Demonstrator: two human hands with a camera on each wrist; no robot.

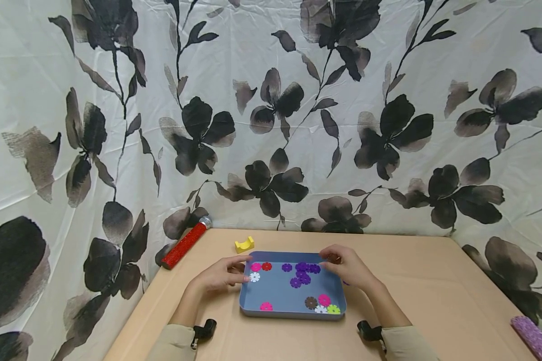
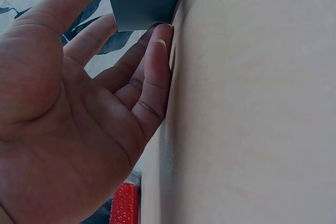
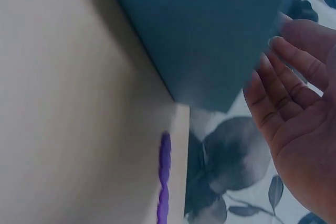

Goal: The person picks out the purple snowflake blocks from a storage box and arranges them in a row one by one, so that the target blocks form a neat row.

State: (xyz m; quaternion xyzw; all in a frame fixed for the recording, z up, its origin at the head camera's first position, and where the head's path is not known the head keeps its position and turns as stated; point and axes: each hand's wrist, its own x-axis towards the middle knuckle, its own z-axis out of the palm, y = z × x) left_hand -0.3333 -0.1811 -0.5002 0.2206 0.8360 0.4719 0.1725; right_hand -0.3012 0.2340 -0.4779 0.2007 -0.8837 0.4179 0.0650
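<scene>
The blue-grey tray (image 1: 289, 296) is on or just above the tabletop (image 1: 266, 341); keeping it level should stop its flower-shaped counters (image 1: 303, 276) sliding. Its long axis runs left-right, a long side facing the person. The left hand (image 1: 219, 273), fingers slightly spread, grips its left end; the right hand (image 1: 350, 265) curls round its far right corner.
</scene>
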